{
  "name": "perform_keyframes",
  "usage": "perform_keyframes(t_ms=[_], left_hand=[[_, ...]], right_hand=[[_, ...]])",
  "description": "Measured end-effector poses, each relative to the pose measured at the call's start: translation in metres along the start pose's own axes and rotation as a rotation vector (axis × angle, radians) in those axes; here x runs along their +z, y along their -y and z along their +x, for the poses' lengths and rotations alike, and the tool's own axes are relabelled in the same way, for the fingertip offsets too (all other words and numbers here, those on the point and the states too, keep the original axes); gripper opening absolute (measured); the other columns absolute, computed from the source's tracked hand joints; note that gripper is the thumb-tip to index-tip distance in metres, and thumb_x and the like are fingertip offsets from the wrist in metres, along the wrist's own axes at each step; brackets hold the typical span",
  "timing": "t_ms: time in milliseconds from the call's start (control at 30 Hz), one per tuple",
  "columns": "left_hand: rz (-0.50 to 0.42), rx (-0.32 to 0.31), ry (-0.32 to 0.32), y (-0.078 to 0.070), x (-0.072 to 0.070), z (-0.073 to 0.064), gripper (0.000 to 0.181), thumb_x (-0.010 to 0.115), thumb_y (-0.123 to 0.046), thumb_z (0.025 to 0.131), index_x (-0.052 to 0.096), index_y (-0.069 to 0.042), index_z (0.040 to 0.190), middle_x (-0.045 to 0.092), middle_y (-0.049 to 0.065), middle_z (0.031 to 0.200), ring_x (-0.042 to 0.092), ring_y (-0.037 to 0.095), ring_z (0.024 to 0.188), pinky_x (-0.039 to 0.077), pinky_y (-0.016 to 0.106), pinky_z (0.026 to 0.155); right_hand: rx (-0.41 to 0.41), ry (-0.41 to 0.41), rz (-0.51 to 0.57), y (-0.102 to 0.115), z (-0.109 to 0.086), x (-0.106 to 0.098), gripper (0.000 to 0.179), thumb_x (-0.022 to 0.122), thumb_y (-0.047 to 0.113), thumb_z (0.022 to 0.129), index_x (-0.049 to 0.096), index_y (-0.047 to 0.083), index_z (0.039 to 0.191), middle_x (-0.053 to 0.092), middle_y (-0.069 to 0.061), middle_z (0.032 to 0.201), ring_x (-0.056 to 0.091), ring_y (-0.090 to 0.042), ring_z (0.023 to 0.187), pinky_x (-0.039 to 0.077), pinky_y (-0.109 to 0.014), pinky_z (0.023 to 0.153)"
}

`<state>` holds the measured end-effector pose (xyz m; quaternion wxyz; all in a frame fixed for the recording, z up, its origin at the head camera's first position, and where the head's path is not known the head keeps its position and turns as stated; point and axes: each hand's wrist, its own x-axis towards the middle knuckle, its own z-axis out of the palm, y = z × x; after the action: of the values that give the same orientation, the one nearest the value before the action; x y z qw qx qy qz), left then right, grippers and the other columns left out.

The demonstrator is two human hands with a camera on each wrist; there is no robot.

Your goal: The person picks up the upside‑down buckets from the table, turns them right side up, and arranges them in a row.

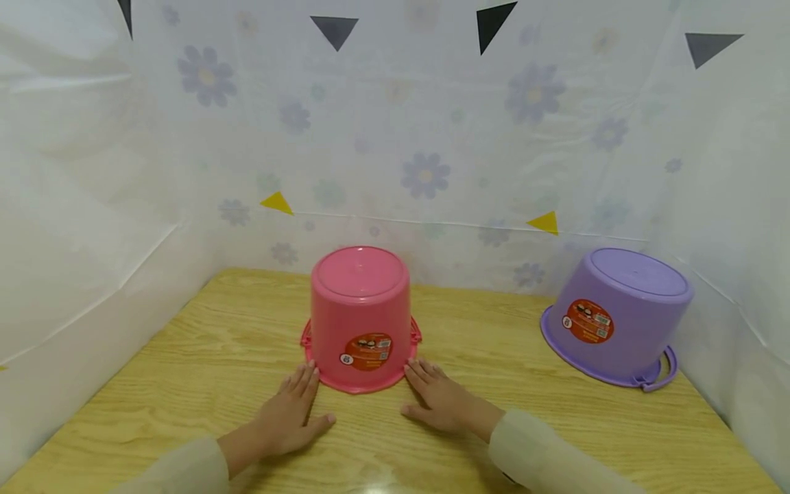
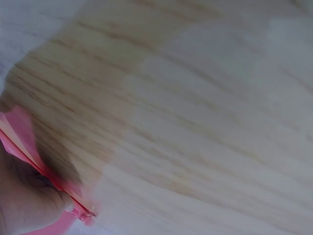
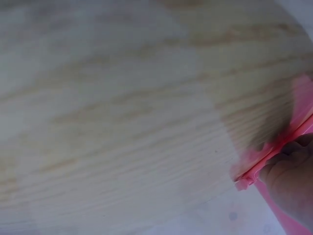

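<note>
And here we are at the table (image 1: 481, 329), with a pink bucket (image 1: 361, 302) turned upside down, its base facing up, standing left of the middle and closer to the far edge than to the viewer. Two hands are at it! The left hand (image 1: 282, 418) comes in from the near side, palm down, fingers straight and reaching the bucket's rim at its front left — wide, thumb stuck out to the side, nothing gripped. The right hand (image 1: 446, 401) answers at the front right, just as flat, fingertips against the rim, thumb apart — holding nothing either. Both wrist views catch a hand right up against pink plastic, though the fingers are hard to make out there. Pale sleeves (image 1: 521, 442) cover both forearms. A red label (image 1: 368, 351) faces us low on the pink bucket, between the hands, and its pink handle (image 1: 416, 331) pokes out on both sides. Over toward the far right corner, well apart from the hands, stands a purple bucket (image 1: 617, 309), also bottom up, its purple handle (image 1: 663, 374) lying out on the right-hand side. Behind the far edge hangs a white flowered sheet (image 1: 370, 137), with black, grey and yellow triangles (image 1: 544, 222) across it.
</note>
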<state>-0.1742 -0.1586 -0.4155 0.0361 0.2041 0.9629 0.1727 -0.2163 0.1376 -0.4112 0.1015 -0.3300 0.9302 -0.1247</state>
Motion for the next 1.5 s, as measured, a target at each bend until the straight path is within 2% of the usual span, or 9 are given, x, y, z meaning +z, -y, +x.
perform_keyframes(t_ms=[300,533,833,1500], left_hand=[[-0.01,0.041,0.017,-0.005,0.0,-0.001,0.081,0.044,-0.05,0.093,0.02,0.008,0.144,0.013,0.026,0.152,0.013,0.042,0.141,0.019,0.057,0.112],[0.01,0.074,0.01,-0.005,0.003,0.0,0.081,0.044,-0.051,0.092,0.021,0.007,0.144,0.014,0.025,0.152,0.015,0.042,0.141,0.021,0.057,0.111],[0.028,0.122,0.031,-0.005,0.004,0.0,0.081,0.042,-0.053,0.093,0.02,0.006,0.145,0.013,0.024,0.153,0.013,0.041,0.141,0.02,0.056,0.112],[0.062,0.202,0.006,-0.011,0.007,0.0,0.079,0.043,-0.051,0.093,0.025,0.007,0.143,0.02,0.025,0.151,0.019,0.041,0.14,0.023,0.055,0.111]], right_hand=[[-0.002,-0.005,-0.018,-0.005,-0.009,0.001,0.073,0.043,0.047,0.095,0.022,0.0,0.146,0.016,-0.016,0.155,0.014,-0.035,0.143,0.018,-0.051,0.115],[-0.006,-0.015,-0.013,-0.008,-0.015,0.002,0.072,0.044,0.047,0.095,0.022,0.0,0.146,0.017,-0.017,0.154,0.015,-0.036,0.142,0.019,-0.052,0.114],[-0.006,-0.023,-0.017,-0.015,-0.025,0.006,0.073,0.042,0.048,0.095,0.021,0.001,0.147,0.015,-0.016,0.155,0.013,-0.035,0.143,0.018,-0.051,0.114],[-0.032,-0.06,-0.033,-0.015,-0.043,0.005,0.07,0.044,0.044,0.095,0.026,-0.003,0.144,0.021,-0.02,0.152,0.019,-0.038,0.14,0.022,-0.054,0.112]])
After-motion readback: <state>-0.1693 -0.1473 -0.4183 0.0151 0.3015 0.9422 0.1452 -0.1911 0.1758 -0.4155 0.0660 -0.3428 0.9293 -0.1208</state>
